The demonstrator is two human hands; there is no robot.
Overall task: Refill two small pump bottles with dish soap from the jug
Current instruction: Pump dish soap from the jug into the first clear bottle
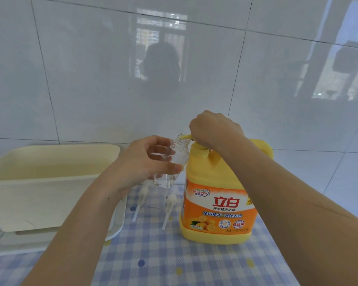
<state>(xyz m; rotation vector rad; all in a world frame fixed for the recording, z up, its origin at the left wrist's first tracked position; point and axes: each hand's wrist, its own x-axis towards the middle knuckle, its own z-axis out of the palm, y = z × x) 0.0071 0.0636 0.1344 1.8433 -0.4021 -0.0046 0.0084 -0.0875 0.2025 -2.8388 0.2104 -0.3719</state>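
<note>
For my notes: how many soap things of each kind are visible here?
Yellow jug: 1
Clear bottle: 1
Loose pump heads: 2
Total: 4

Yellow jug (pixel 217 203) with orange label, upright on the checked cloth (pixel 174 254); its yellow pump (pixel 201 150) gripped from above by the right hand (pixel 213 129), spout tip at the open threaded neck of the small clear bottle (pixel 174 159), held tilted in the left hand (pixel 147 159) just beside the jug's shoulder. Two white pump heads (pixel 142 198) (pixel 170 203) with dip tubes lie flat on the cloth, left of the jug's base
</note>
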